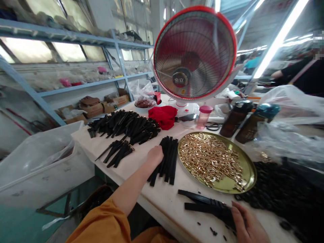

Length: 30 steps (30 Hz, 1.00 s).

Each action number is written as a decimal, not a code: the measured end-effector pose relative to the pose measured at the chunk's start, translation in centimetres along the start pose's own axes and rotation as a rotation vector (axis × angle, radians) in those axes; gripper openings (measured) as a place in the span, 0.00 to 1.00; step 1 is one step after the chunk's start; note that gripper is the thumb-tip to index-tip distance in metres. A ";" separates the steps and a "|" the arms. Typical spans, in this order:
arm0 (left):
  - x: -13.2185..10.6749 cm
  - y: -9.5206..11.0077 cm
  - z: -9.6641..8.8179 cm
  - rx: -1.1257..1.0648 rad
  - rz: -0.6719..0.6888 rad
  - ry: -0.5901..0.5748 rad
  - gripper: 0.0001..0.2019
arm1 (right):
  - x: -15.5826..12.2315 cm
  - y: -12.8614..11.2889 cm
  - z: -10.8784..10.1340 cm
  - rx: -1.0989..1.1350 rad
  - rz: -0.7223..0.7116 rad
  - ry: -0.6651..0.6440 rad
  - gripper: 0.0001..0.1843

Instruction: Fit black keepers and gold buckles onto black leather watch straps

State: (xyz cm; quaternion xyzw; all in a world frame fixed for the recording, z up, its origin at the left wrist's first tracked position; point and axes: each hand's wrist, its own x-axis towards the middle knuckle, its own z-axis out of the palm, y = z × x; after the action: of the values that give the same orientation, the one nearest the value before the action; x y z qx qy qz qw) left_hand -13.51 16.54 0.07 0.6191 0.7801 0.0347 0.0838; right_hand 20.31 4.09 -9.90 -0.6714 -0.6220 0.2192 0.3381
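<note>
Several flat black straps (171, 162) lie side by side on the white table, left of the gold tray. My left hand (155, 156) is curled at their left edge, closed on a black strap; most of its fingertips are hidden. Low on the right, my right hand (246, 221) is closed round the near ends of a few black straps (211, 205) that point left along the table. Small gold buckles (210, 157) fill most of the round gold tray (249, 180), which lies between my hands and farther back.
Black straps with gold buckles form a large heap (124, 125) and a small bunch (118, 152). Small black loops (278, 185) pile up at right. Behind stand a red-rimmed fan heater (194, 54), a pink-lidded cup (204, 118), dark bottles (234, 118) and a red cloth (163, 117).
</note>
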 end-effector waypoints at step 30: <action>-15.7 12.9 1.3 -1.896 -0.176 -1.449 0.18 | 5.4 2.5 -9.0 -0.815 -0.124 0.101 0.11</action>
State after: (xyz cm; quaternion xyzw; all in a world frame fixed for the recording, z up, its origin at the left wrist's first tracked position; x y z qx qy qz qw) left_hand 2.51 4.19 2.19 0.1309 0.2549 0.2333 0.9292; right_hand 29.21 7.82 -4.94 -0.7217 -0.6796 -0.0991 0.0872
